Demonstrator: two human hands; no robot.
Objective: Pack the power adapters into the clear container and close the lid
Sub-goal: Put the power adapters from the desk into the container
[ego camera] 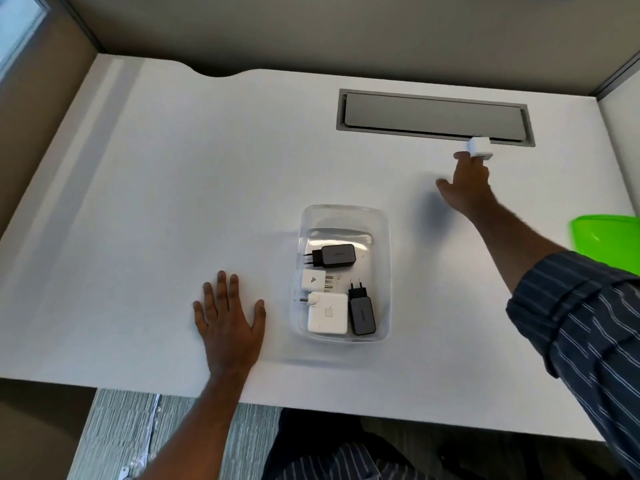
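The clear container (382, 237) stands open in the middle of the white desk. Inside lie several power adapters: a black one (337, 255) at the far end, a small white one (314, 280), a large white square one (328, 313) and a second black one (362, 313) at the near end. My left hand (228, 317) rests flat on the desk just left of the container, fingers spread. My right hand (467, 183) reaches far to the back right, its fingertips touching a small white cube adapter (479, 147) at the edge of the cable tray. Whether the fingers grip it is unclear.
A grey recessed cable tray (434, 116) with a flap runs along the back right of the desk (173, 202). A green plastic lid (609, 242) lies at the right edge. Grey partition walls surround the desk.
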